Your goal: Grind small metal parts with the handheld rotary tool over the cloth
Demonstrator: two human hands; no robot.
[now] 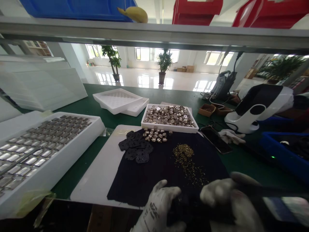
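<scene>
My left hand (pixel 160 206), in a white printed glove, is at the front edge of a dark cloth (pixel 154 174). Its fingers curl around something dark that I cannot make out. To its right is my right hand (pixel 229 196), gloved and smeared by motion, its fingers bent. A blurred dark shape runs rightward from it, too unclear to name. Beyond the hands, small brass-coloured pieces (pixel 183 151) lie heaped and scattered on the cloth. Black plates with holes (pixel 136 146) overlap at the left, beside loose silvery cylinders (pixel 156 135).
A white foam tray (pixel 169 128) of metal cylinders stands behind the cloth. Another foam tray (pixel 79 154) of metal parts fills the left. At right are a phone (pixel 216 140), a glove (pixel 231 136), a white-and-black device (pixel 256 108) and a blue bin (pixel 285 154). A shelf (pixel 154 33) crosses overhead.
</scene>
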